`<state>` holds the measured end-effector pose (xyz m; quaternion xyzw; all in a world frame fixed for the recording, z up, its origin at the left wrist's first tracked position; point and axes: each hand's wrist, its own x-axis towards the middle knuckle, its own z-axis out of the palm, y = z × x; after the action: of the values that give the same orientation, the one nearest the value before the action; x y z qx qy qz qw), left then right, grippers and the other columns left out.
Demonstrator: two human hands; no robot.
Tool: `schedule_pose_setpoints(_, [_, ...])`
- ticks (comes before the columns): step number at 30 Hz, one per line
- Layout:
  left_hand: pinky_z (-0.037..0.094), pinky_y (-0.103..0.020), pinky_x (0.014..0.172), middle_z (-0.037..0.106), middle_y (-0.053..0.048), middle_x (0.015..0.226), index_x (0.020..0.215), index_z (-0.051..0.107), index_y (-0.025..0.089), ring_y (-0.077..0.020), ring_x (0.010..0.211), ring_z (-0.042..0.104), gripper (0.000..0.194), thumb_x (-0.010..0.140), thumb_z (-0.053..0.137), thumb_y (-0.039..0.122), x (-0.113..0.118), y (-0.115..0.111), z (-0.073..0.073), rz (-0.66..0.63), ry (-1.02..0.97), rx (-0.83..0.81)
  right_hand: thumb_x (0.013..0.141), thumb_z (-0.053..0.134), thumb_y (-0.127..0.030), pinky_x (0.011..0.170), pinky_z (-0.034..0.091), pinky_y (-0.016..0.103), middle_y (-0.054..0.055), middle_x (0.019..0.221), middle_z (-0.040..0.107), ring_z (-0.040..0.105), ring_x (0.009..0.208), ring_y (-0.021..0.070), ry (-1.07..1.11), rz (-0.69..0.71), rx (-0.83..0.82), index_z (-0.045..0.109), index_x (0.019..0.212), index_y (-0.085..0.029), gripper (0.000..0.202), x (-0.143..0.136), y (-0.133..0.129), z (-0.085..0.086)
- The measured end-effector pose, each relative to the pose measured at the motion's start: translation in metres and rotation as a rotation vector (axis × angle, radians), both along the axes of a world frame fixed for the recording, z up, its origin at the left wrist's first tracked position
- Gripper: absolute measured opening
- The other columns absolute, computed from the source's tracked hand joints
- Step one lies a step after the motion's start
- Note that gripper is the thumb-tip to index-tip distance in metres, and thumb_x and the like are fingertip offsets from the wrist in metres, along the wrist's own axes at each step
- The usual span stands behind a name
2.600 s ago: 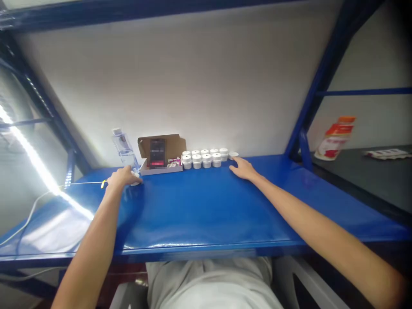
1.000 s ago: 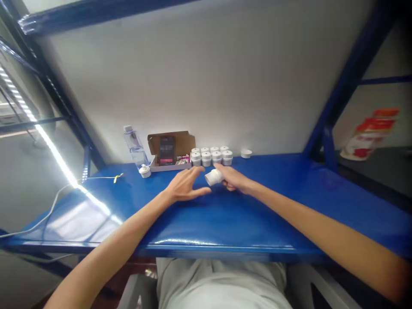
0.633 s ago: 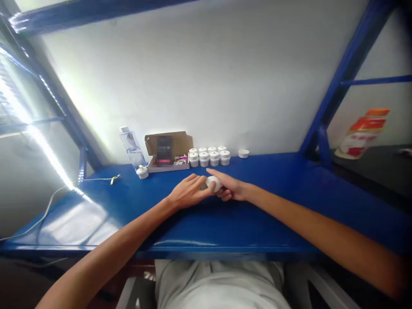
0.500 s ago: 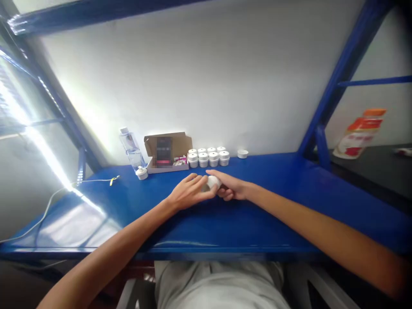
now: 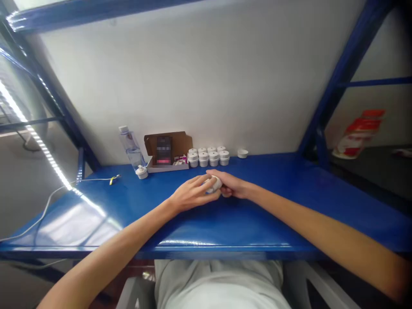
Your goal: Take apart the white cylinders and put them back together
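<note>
Between my hands, just above the blue table, is a small round white plastic piece (image 5: 213, 183), much like the white lidded containers behind it. My left hand (image 5: 195, 192) curls its fingers over the piece from the left. From the right, my right hand (image 5: 232, 184) grips it with thumb and fingers. Much of the piece is hidden by the fingers. Beyond my hands, white lidded containers (image 5: 213, 159) stand in two rows. A shallow white cap (image 5: 242, 153) lies to their right, near the wall.
An open cardboard box (image 5: 169, 168) holds a dark screened device and small pink-white items. Left of it are a clear bottle (image 5: 132, 150) and a white knobbed container (image 5: 141, 172). A white cable (image 5: 48, 208) crosses the blue table (image 5: 273, 223). A red-and-white bottle (image 5: 357, 135) stands far right.
My left fingers have shifted around the white piece, reaching further over and below it. My right hand keeps its grip in almost the same place.
</note>
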<state>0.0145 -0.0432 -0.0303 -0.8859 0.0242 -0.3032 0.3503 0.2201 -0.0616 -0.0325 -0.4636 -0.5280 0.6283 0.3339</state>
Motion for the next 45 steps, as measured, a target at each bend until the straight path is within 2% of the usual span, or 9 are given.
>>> schedule_pose_setpoints(5, [0.057, -0.037, 0.092, 0.064, -0.013, 0.123, 0.126, 0.061, 0.024, -0.0222, 0.110, 0.064, 0.028, 0.099, 0.053, 0.021, -0.003, 0.000, 0.002, 0.062, -0.019, -0.180, 0.096, 0.050, -0.060, 0.035, 0.023, 0.017, -0.006, 0.049, 0.038, 0.026, 0.039, 0.0060, 0.126, -0.042, 0.024, 0.052, 0.072, -0.019, 0.047, -0.003, 0.000, -0.001])
schedule_pose_setpoints(9, [0.056, -0.030, 0.073, 0.070, -0.009, 0.097, 0.125, 0.063, 0.020, -0.0176, 0.080, 0.067, 0.037, 0.098, 0.056, 0.046, -0.005, 0.003, 0.006, 0.221, -0.266, -0.662, 0.093, 0.056, -0.057, 0.061, 0.051, 0.026, 0.002, 0.081, 0.062, 0.058, 0.066, 0.0139, 0.167, -0.019, 0.338, 0.059, 0.098, -0.021, 0.037, -0.002, -0.004, 0.003])
schedule_pose_setpoints(11, [0.053, -0.027, 0.063, 0.069, -0.004, 0.077, 0.112, 0.066, 0.018, -0.0152, 0.064, 0.064, 0.041, 0.097, 0.053, 0.054, -0.008, 0.009, 0.009, 0.259, -0.454, -1.015, 0.087, 0.067, -0.046, 0.085, 0.053, 0.034, 0.005, 0.105, 0.066, 0.064, 0.094, 0.0208, 0.000, -0.049, 0.664, 0.058, 0.108, -0.024, 0.031, 0.001, -0.005, 0.005])
schedule_pose_setpoints(14, [0.046, -0.026, 0.052, 0.063, -0.001, 0.064, 0.097, 0.062, 0.017, -0.0147, 0.052, 0.060, 0.044, 0.096, 0.049, 0.059, -0.015, 0.024, 0.010, 0.262, -0.641, -1.445, 0.080, 0.071, -0.029, 0.105, 0.042, 0.042, 0.008, 0.123, 0.062, 0.056, 0.121, 0.0288, -0.409, -0.117, 1.086, 0.059, 0.105, -0.025, 0.028, 0.011, -0.001, 0.007])
schedule_pose_setpoints(18, [0.049, -0.026, 0.061, 0.064, -0.001, 0.076, 0.091, 0.055, 0.018, -0.0140, 0.064, 0.062, 0.031, 0.084, 0.066, 0.046, -0.023, 0.045, 0.006, 0.227, -0.758, -1.660, 0.078, 0.066, -0.030, 0.093, 0.046, 0.038, 0.008, 0.108, 0.064, 0.060, 0.101, 0.0271, -0.732, -0.361, 1.105, 0.056, 0.099, -0.023, 0.024, 0.037, 0.020, -0.001])
schedule_pose_setpoints(22, [0.048, -0.025, 0.064, 0.056, 0.003, 0.079, 0.085, 0.045, 0.020, -0.0109, 0.069, 0.057, 0.032, 0.067, 0.071, 0.023, -0.027, 0.055, 0.000, 0.289, -0.779, -1.696, 0.069, 0.069, -0.034, 0.075, 0.045, 0.032, 0.005, 0.088, 0.063, 0.058, 0.082, 0.0231, -0.941, -0.628, 0.866, 0.053, 0.086, -0.022, 0.026, 0.082, 0.048, -0.016])
schedule_pose_setpoints(28, [0.043, -0.023, 0.058, 0.050, 0.006, 0.075, 0.097, 0.047, 0.020, -0.0096, 0.062, 0.052, 0.043, 0.062, 0.071, 0.018, -0.031, 0.052, -0.004, 0.327, -0.534, -1.654, 0.067, 0.071, -0.038, 0.070, 0.044, 0.031, 0.005, 0.086, 0.066, 0.061, 0.083, 0.0243, -1.052, -0.755, 0.660, 0.056, 0.084, -0.021, 0.028, 0.142, 0.071, -0.036])
schedule_pose_setpoints(38, [0.048, -0.036, 0.083, 0.065, -0.007, 0.095, 0.098, 0.070, 0.018, -0.0258, 0.093, 0.060, 0.030, 0.072, 0.068, 0.034, -0.035, 0.058, 0.004, 0.524, -0.163, -1.181, 0.070, 0.073, -0.041, 0.076, 0.047, 0.033, 0.007, 0.096, 0.066, 0.062, 0.090, 0.0266, -0.983, -0.846, 0.658, 0.053, 0.093, -0.023, 0.036, 0.163, 0.083, -0.052])
schedule_pose_setpoints(45, [0.044, -0.031, 0.069, 0.066, -0.005, 0.085, 0.094, 0.068, 0.019, -0.0241, 0.079, 0.061, 0.029, 0.071, 0.067, 0.038, -0.049, 0.060, 0.017, 0.652, -0.159, -1.078, 0.074, 0.074, -0.044, 0.080, 0.047, 0.035, 0.009, 0.101, 0.067, 0.063, 0.095, 0.0274, -0.997, -0.812, 0.696, 0.054, 0.097, -0.022, 0.037, 0.169, 0.087, -0.056])
